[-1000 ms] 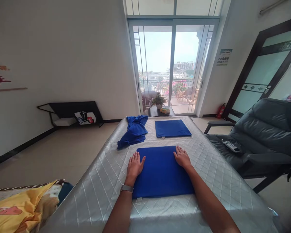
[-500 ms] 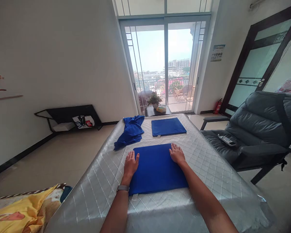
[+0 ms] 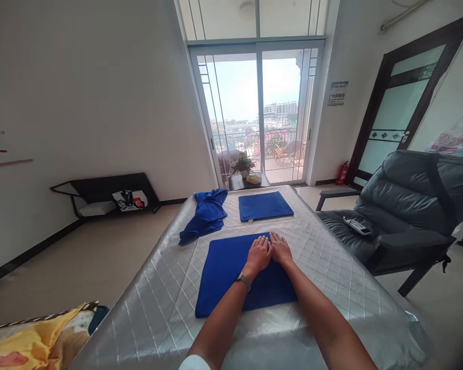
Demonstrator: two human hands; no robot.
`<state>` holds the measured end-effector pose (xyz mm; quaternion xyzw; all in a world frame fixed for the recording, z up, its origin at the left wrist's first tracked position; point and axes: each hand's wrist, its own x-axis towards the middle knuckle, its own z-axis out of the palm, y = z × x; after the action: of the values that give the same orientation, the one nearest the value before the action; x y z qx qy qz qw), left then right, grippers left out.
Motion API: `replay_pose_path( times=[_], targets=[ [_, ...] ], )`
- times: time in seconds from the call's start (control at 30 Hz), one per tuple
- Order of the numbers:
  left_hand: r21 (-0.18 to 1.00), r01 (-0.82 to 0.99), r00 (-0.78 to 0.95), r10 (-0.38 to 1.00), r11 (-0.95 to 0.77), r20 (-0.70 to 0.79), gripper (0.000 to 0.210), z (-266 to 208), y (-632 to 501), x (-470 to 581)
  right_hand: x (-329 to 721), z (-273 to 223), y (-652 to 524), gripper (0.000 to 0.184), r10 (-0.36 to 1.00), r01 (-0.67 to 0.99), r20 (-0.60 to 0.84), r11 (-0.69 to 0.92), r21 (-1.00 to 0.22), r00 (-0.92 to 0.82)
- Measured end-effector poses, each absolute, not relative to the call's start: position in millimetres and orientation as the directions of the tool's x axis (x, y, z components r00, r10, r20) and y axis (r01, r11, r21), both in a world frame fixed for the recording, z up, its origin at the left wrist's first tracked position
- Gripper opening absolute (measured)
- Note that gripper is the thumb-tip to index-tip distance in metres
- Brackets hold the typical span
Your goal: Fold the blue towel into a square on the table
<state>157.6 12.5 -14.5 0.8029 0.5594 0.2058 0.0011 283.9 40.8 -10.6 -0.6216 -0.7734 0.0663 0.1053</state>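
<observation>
A flat blue rectangle of folded cloth (image 3: 221, 277) lies in front of me on the silver quilted table cover (image 3: 158, 303). My left hand (image 3: 259, 254) rests palm down on its upper right part, fingers stretched out, with a watch on the wrist. Right beside it, my right hand (image 3: 281, 247) lies flat over the cloth's far right corner; the two hands touch near the thumbs. Farther back is a second flat blue cloth (image 3: 266, 206), with a small white tag at its near edge. Left of that, a crumpled blue cloth (image 3: 206, 213) sits in a loose heap.
A grey padded armchair (image 3: 409, 195) with a white power strip (image 3: 358, 226) on its seat stands at the right. Behind the far edge is a small table (image 3: 237, 182) with a potted plant (image 3: 244, 163). Yellow patterned bedding (image 3: 34, 339) lies at lower left.
My left hand has moved right across the cloth, from its left edge to beside my right hand. The right hand stays at the far right corner. The view has tilted slightly.
</observation>
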Motion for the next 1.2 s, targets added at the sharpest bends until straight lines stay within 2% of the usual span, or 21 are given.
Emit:
replay_pose_path(
  times=[0.23,0.7,0.93,1.2],
  targets=[
    [0.251,0.912,0.249,0.924,-0.325,0.292,0.06,-18.7,37.8,181.9,288.7,-11.6,39.8,0.061,0.968,0.949,0.075,0.25,-0.194,-0.24],
    [0.258,0.944,0.166,0.972,-0.205,0.165,0.065,-20.2,35.9,171.9,283.4,-10.8,43.2,0.058,0.981,0.952,0.067,0.195,-0.237,-0.185],
    [0.271,0.95,0.117,0.982,-0.153,0.146,0.069,-19.3,33.4,169.5,282.2,-8.4,41.5,0.059,0.983,0.952,0.068,0.183,-0.246,-0.172],
    [0.284,0.957,0.017,0.987,-0.062,0.158,0.083,-20.1,32.4,157.1,280.2,-4.6,40.7,0.059,0.984,0.952,0.06,0.178,-0.249,-0.168]
  ],
)
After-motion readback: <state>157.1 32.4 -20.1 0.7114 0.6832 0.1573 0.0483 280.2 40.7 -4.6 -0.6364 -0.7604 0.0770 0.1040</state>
